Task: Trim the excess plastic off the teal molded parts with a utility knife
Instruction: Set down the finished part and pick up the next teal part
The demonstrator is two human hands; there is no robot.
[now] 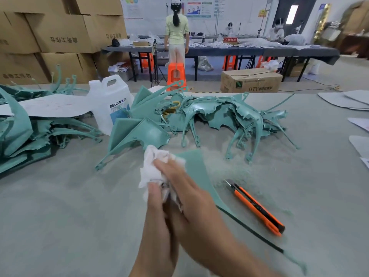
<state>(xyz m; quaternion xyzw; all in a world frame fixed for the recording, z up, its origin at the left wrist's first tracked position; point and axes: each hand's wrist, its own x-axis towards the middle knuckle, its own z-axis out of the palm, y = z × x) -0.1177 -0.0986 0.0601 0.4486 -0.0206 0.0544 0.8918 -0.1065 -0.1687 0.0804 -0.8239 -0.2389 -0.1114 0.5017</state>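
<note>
My left hand [157,220] grips a crumpled white cloth [155,168], thumb pressed on it, its fingers hidden behind my right hand [191,196], which lies across the cloth with fingers straight; both are blurred. Under them is a flat teal part [196,168], its thin edge running past my right wrist toward the bottom of the frame. Just right of it the knife [257,206], orange and black, lies on the table [69,216] untouched, blade tip out, among teal shavings. Beyond is a tangled pile [219,116] of teal parts with ragged flash; something yellow is buried in it that I cannot identify. A white jug [111,104] reads "DEXCON"; its smaller print is too fine to read. More teal parts [20,134] sit at the left, cut off by the frame and partly under a white sheet [50,105]. Past the table a carton [251,80] shows "DTY", and a person [176,33] stands at a far bench, back turned.
</note>
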